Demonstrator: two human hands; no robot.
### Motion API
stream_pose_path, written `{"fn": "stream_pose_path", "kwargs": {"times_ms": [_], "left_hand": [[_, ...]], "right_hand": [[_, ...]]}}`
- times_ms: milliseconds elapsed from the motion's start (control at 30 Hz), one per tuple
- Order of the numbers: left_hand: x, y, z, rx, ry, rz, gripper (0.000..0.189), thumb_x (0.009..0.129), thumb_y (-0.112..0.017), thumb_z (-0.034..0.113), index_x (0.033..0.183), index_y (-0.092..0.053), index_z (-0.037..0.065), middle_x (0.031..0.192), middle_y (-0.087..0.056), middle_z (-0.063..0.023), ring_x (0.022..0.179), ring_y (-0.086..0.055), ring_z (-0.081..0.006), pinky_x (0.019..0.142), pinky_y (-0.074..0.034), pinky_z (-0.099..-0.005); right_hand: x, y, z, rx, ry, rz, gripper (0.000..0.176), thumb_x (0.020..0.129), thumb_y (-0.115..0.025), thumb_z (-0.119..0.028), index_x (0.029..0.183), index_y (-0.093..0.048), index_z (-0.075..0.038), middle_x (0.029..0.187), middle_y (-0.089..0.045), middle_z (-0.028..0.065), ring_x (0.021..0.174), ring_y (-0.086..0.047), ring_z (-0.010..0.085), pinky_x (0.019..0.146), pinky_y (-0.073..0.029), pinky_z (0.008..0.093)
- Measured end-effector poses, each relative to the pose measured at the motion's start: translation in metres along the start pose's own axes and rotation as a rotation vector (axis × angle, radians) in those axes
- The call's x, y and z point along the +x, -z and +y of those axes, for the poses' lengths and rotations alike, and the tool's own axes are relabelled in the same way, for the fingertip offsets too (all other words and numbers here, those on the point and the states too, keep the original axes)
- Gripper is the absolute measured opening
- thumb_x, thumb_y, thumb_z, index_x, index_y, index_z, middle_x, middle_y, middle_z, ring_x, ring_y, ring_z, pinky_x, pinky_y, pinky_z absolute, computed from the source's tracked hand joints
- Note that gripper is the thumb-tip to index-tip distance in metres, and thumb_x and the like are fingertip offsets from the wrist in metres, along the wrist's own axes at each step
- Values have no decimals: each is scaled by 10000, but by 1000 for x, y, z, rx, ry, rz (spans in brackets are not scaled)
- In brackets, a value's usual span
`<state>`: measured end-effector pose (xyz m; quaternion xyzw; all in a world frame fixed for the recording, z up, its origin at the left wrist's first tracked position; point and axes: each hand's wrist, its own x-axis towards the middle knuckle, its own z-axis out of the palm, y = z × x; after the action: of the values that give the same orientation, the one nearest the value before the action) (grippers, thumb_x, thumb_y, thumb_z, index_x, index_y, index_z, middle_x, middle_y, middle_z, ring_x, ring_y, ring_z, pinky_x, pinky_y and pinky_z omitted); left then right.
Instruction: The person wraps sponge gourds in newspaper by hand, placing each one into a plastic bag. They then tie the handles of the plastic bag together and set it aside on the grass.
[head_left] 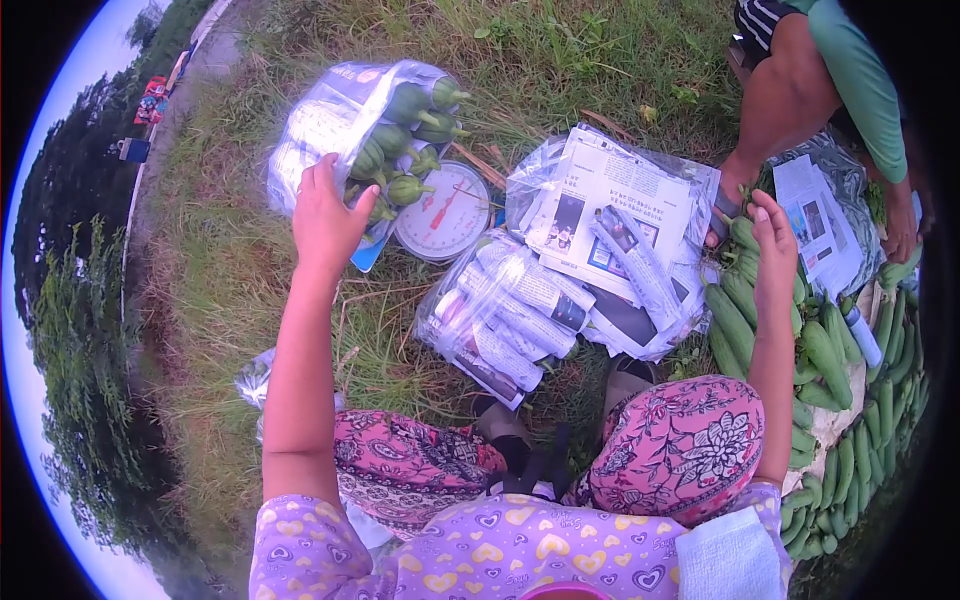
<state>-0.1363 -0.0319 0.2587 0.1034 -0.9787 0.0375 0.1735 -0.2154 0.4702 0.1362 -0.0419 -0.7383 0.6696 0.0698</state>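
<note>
Head | left hand [335,215] at clear bag [322,125] | newspaper [625,180] print unreadably small

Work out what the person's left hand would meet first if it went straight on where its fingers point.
The left hand would most likely meet the clear plastic bag of green vegetables first; it seems very near the bag's side, though one view leaves contact unclear.
</note>
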Motion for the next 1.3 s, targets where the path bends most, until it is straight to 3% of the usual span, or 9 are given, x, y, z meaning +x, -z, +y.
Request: {"fn": "stream_pose_path", "kwargs": {"times_ms": [100,233,367,467,633,767,900,1100,1300], "left_hand": [[-3,-3,-7,-13,42,14,645,752,-734,332,1260,-474,30,1144,-547,-180,1041,-553,-368,860,-471,-453],[3,-11,-7,-119,90,29,615,781,-711,350,1259,-486,34,1133,-557,-190,1066,-549,-353,876,-464,-444],[19,-19,-7,-170,125,19,522,777,-713,356,1142,-515,41,1030,-598,-168,908,-621,-346,767,-506,-444],[25,-25,-1,-169,175,3,463,773,-718,361,1036,-516,39,989,-612,-170,821,-645,-351,700,-521,-441],[35,-40,3,-265,100,-13,221,901,-565,244,953,-524,33,717,-652,-183,724,-655,-368,660,-513,-474],[26,-13,1,-504,166,23,203,915,-542,220,956,-530,22,757,-629,-246,773,-614,-439,674,-462,-526],[16,4,-4,-644,196,91,182,917,-526,175,948,-542,-3,754,-601,-273,765,-596,-449,647,-448,-500],[-3,24,-4,-901,234,-39,165,933,-544,158,921,-556,-6,653,-562,-87,606,-520,-152,584,-427,-317],[-39,58,11,-1267,270,-142,167,962,-532,191,881,-567,49,708,-477,74,616,-377,-17,541,-316,-214]], "right_hand": [[11,9,-82,-46,60,-29,334,953,-552,-200,1211,-572,12,1189,-601,60,1110,-536,133,965,-381,274],[18,-36,-165,-190,254,-429,335,944,-544,-195,1226,-558,-17,1165,-605,66,1086,-553,142,958,-406,300],[-8,-145,-214,-414,32,-977,394,895,-590,-268,1191,-565,-10,1150,-606,72,1047,-560,147,891,-454,319],[-15,-221,-153,-554,-211,-1257,437,883,-603,-355,1209,-598,-64,1052,-650,31,943,-607,148,777,-457,319],[-50,-324,-25,-16,-654,-1028,358,938,-514,-281,1233,-550,-81,1159,-615,71,977,-602,201,849,-457,385],[-71,-387,43,552,-922,-686,343,980,-424,-217,1278,-487,-59,1186,-591,102,1038,-579,246,886,-453,404],[-90,-430,49,892,-969,-606,315,996,-398,-250,1254,-469,-83,1213,-567,106,1093,-537,269,924,-433,428],[-111,-446,26,1059,-904,-619,387,988,-424,-332,1323,-455,-142,1309,-519,63,1152,-537,233,963,-464,407],[-135,-390,-3,1470,-812,-858,443,994,-383,-384,1345,-457,-125,1334,-517,102,1206,-522,268,1019,-443,435]]}}
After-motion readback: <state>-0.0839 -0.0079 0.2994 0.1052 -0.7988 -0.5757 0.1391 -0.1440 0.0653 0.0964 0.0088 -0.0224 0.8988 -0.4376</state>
